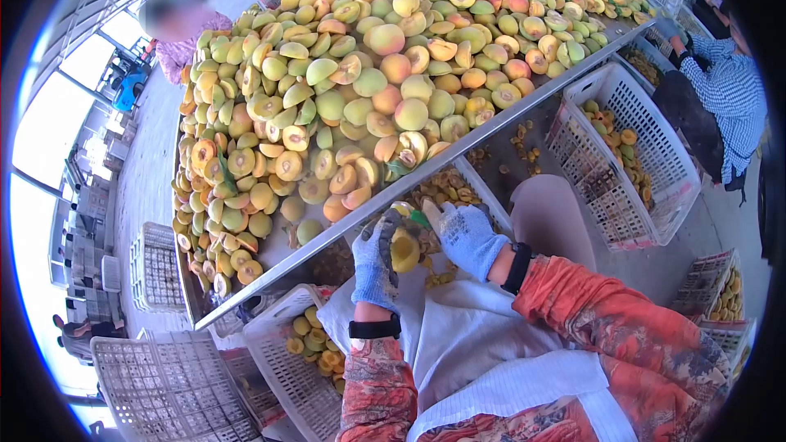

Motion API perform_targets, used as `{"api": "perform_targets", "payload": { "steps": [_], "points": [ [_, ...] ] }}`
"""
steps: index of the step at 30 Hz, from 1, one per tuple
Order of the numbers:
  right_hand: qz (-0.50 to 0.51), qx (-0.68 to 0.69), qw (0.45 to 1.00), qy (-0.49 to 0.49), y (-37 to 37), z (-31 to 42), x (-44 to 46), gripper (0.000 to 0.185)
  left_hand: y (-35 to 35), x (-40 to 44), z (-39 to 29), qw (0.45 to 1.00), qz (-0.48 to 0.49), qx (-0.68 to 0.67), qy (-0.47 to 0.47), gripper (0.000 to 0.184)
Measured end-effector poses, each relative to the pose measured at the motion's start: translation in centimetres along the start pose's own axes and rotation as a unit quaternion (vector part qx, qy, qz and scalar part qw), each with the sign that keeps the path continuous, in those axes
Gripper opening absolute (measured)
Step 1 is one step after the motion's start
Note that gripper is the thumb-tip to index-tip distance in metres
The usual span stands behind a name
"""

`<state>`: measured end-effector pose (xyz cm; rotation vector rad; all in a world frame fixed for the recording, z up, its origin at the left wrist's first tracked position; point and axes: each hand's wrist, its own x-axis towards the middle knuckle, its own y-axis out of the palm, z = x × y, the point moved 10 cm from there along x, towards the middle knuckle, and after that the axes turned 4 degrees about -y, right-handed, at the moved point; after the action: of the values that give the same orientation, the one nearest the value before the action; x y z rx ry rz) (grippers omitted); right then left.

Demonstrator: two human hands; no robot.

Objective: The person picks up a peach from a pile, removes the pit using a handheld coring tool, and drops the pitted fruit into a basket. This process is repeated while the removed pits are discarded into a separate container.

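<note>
My left hand (377,258), in a blue and grey work glove, is closed around a halved yellow peach (404,252), its hollow cut face showing. My right hand (468,237), gloved alike, is closed just to the right of the peach. A small green piece (420,218) shows by its fingertips; what it belongs to is hidden. Both hands are above my lap, over the white apron (483,323). Beneath and beyond them, a crate (483,184) holds pits and scraps. Past the metal edge (344,232) of the table lies a large heap of peaches (352,106), many of them halved.
At my left stands a white crate (274,352) with peach halves inside, beside a stacked crate (164,393). Another white crate (655,168) with fruit stands at the right. A co-worker in a checked shirt (729,98) sits at the right; another person (176,53) is at the far left.
</note>
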<state>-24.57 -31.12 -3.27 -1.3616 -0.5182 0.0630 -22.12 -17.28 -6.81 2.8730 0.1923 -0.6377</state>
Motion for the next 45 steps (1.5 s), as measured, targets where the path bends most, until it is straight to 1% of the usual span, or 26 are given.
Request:
{"api": "perform_targets", "payload": {
  "steps": [1, 3, 4, 5, 8, 10, 16, 18, 19, 20, 21, 22, 24, 26, 27, 28, 30, 31, 32, 33, 34, 36, 38, 40, 42, 45],
  "points": [
    [0.000, 0.001, 1.000, 0.000, 0.1, -0.4, -0.1, 0.046, -0.6, 0.1, 0.2, 0.997, -0.019, -0.077, -0.015, 0.033],
    [0.014, 0.192, 0.978, 0.082, -1.6, -1.5, -0.3, 0.041, -0.1, -0.3, -0.2, 0.973, 0.075, -0.216, -0.038, 0.039],
    [0.018, 0.195, 0.977, 0.081, -2.5, -0.8, -0.6, 0.041, 0.1, -0.4, -0.6, 0.954, 0.127, -0.268, -0.046, 0.042],
    [0.033, 0.205, 0.977, 0.048, -3.3, 0.8, -0.8, 0.039, -0.4, -0.3, -1.6, 0.966, 0.115, -0.230, 0.013, 0.048],
    [0.022, 0.205, 0.979, 0.003, -3.4, 3.6, -1.3, 0.040, 0.5, -1.7, -2.9, 0.952, 0.110, -0.286, 0.023, 0.049],
    [0.034, 0.075, 0.995, -0.049, -3.3, 4.9, -1.1, 0.045, 0.2, -1.8, -3.2, 0.960, 0.104, -0.253, 0.059, 0.049],
    [0.052, -0.099, 0.982, -0.150, -4.3, 7.3, -1.2, 0.047, -0.6, -1.9, -1.3, 0.948, 0.086, -0.305, -0.010, 0.043],
    [0.060, -0.095, 0.978, -0.173, -3.9, 8.1, -1.9, 0.046, -1.9, -3.1, -3.4, 0.986, 0.036, -0.099, 0.133, 0.040],
    [0.068, -0.091, 0.974, -0.195, -3.6, 8.6, -2.5, 0.045, -2.0, -3.7, -3.4, 0.985, 0.036, -0.103, 0.135, 0.040],
    [0.066, -0.095, 0.973, -0.198, -3.6, 8.8, -2.8, 0.045, -1.1, -4.7, -3.3, 0.970, 0.085, -0.212, 0.081, 0.039],
    [0.058, -0.038, 0.976, -0.206, -3.8, 9.2, -3.2, 0.044, 0.0, -5.3, -3.0, 0.939, 0.134, -0.316, 0.025, 0.037],
    [0.051, 0.020, 0.976, -0.212, -4.0, 9.6, -3.6, 0.043, -0.1, -5.2, -3.1, 0.938, 0.136, -0.318, 0.027, 0.037],
    [0.021, 0.090, 0.977, -0.190, -4.3, 9.3, -2.9, 0.039, -1.8, -4.4, -1.7, 0.943, 0.042, -0.327, -0.043, 0.036],
    [0.162, 0.433, 0.886, -0.051, -2.9, 8.0, -1.7, 0.037, -3.2, -4.9, -3.1, 0.940, 0.027, -0.337, -0.040, 0.036],
    [0.120, 0.543, 0.831, -0.008, -3.4, 7.3, -1.1, 0.038, -5.4, -5.3, -5.0, 0.973, 0.000, -0.227, 0.052, 0.035],
    [0.118, 0.547, 0.829, -0.009, -3.1, 6.8, -0.6, 0.038, -7.9, -6.5, -6.9, 0.983, -0.026, -0.109, 0.143, 0.033],
    [0.098, 0.467, 0.879, 0.018, -1.7, 3.3, -0.2, 0.043, -16.1, -5.5, -5.0, 0.983, -0.134, 0.076, 0.101, 0.028],
    [0.076, 0.329, 0.941, 0.019, -1.6, 1.9, -0.6, 0.047, -19.6, -5.0, -5.3, 0.913, -0.169, 0.329, 0.172, 0.026],
    [0.074, 0.336, 0.939, 0.026, -1.1, 1.3, -1.0, 0.047, -18.5, -5.5, -7.1, 0.775, -0.190, 0.558, 0.230, 0.025],
    [0.070, 0.320, 0.944, 0.042, -0.7, 0.3, -1.0, 0.048, -20.9, -5.2, -6.1, 0.890, -0.240, 0.336, 0.192, 0.026],
    [0.071, 0.304, 0.948, 0.058, -0.3, -0.3, -1.0, 0.049, -20.6, -4.3, -6.0, 0.890, -0.239, 0.340, 0.188, 0.026],
    [0.063, 0.319, 0.944, 0.063, 0.0, -0.4, -0.8, 0.045, -16.6, -0.5, -5.6, 0.940, -0.175, 0.284, 0.067, 0.032],
    [0.067, 0.351, 0.932, 0.061, -0.1, -0.5, -0.7, 0.043, -9.8, 2.7, -8.1, 0.813, -0.190, 0.533, 0.139, 0.037],
    [0.055, 0.344, 0.934, 0.080, -0.7, -1.4, -0.8, 0.040, -2.7, 4.6, -9.6, 0.726, -0.166, 0.662, 0.090, 0.043],
    [0.037, 0.337, 0.937, 0.087, -1.2, -2.3, -1.2, 0.024, 0.1, 7.1, -8.2, 0.697, -0.148, 0.697, 0.073, 0.043],
    [0.026, 0.350, 0.930, 0.107, -1.1, -3.6, -1.8, 0.022, 1.1, 8.7, -6.3, 0.661, -0.133, 0.735, 0.070, 0.046]
  ]
}}
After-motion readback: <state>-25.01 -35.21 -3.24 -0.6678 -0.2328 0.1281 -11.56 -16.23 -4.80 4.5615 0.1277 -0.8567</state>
